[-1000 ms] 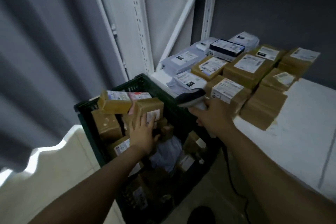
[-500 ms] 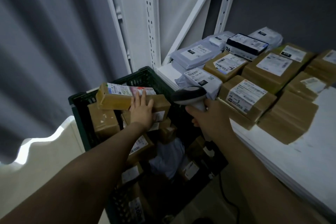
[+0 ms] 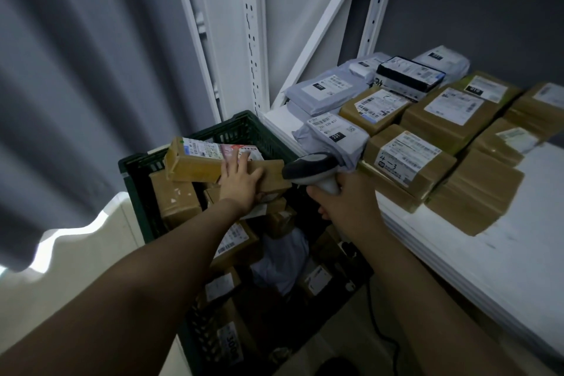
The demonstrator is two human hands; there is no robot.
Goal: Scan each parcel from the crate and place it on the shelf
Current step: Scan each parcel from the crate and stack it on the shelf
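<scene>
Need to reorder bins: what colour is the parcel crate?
Dark green; the crate shows best in the head view.

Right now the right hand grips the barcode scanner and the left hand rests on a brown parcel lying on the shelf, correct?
Not quite. The right hand does grip the barcode scanner, but the head view shows the left hand resting on a brown parcel atop the pile in the green crate, not on the shelf.
</scene>
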